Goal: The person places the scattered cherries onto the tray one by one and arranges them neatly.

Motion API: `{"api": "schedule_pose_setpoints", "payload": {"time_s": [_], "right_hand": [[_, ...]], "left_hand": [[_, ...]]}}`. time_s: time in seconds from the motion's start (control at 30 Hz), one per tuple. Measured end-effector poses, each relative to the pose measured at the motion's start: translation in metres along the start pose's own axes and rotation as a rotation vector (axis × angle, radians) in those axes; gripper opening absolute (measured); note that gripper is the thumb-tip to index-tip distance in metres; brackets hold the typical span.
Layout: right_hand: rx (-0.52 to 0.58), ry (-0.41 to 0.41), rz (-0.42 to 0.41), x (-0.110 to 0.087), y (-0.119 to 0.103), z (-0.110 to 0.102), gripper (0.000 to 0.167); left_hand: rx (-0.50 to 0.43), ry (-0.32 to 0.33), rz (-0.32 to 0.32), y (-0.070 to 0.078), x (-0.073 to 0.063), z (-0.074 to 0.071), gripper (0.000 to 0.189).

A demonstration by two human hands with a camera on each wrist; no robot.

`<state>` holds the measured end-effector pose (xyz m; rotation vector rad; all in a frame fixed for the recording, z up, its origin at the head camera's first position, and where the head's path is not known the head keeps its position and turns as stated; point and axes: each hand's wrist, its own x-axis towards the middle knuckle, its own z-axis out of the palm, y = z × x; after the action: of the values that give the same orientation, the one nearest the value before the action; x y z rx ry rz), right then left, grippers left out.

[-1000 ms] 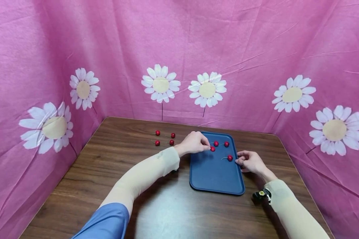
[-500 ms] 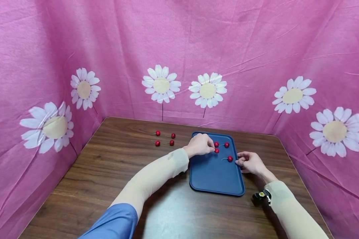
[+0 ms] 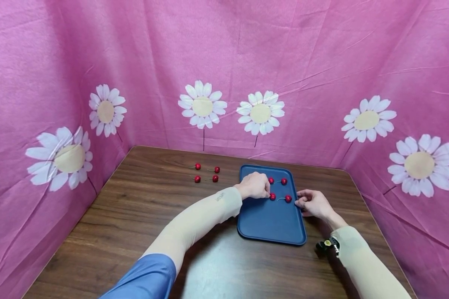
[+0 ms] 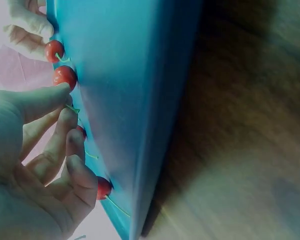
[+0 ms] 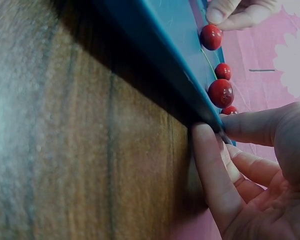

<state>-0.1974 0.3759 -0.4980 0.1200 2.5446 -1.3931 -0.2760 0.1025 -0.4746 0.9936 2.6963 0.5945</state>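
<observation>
My left hand [image 3: 255, 185] is over the blue tray [image 3: 269, 226], thumb and fingers pinching a red cherry [image 3: 272, 196] by its green stem. In the left wrist view that cherry [image 4: 65, 76] is right at the tray's surface, just off the thumb tip. Three other cherries lie on the tray: one [image 3: 288, 199] to its right and two behind, a left one [image 3: 271, 180] and a right one [image 3: 284, 181]. My right hand [image 3: 314, 203] grips the tray's right rim, thumb on top and fingers at the outer side, as the right wrist view shows.
Several cherries [image 3: 215, 178] with stems lie in two rows on the brown wooden table [image 3: 153, 195], left of the tray. A pink cloth [image 3: 228, 54] with white daisies hangs behind and at both sides. A black wrist device [image 3: 324, 248] sits under the right forearm.
My left hand has moved right and then toward the near side, bringing its cherry down to the left of the front right one. The right hand stays on the rim.
</observation>
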Motion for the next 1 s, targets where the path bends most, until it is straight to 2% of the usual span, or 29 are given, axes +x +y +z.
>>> {"api": "schedule_pose_setpoints", "payload": {"time_s": [0.4, 1.0], "right_hand": [[-0.007, -0.001, -0.008, 0.0013, 0.0031, -0.0004, 0.048], [-0.02, -0.01, -0.005, 0.0004, 0.0015, -0.0018, 0.048]], "left_hand": [[-0.01, -0.035, -0.015, 0.0067, 0.0009, 0.002, 0.013], [-0.009, -0.036, -0.043, 0.0039, -0.0012, 0.0031, 0.01]]}}
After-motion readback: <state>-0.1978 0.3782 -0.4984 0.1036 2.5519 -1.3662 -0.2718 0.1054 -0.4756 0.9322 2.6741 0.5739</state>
